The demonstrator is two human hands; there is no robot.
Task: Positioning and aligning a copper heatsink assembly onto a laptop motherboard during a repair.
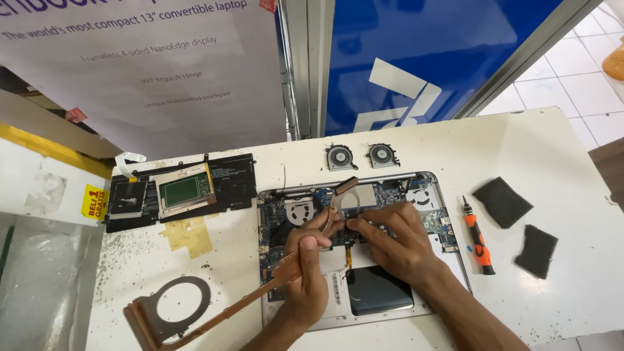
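An opened laptop base point(442, 195) lies on the white table with its circuit board bare. A long copper heat pipe assembly point(214, 312) runs from a ring-shaped fin block at the lower left up to the board. My left hand point(305, 273) grips the pipe near its middle and lifts its upper end above the board. Beside it, my right hand point(390, 237) rests on the board, its fingertips pressing at the pipe's upper end.
Two small round fans point(361, 156) sit behind the laptop. A black battery pack point(179, 192) lies at the left. An orange-handled screwdriver point(478, 237) and two dark foam pads point(517, 221) lie at the right. Posters and a blue panel stand behind the table.
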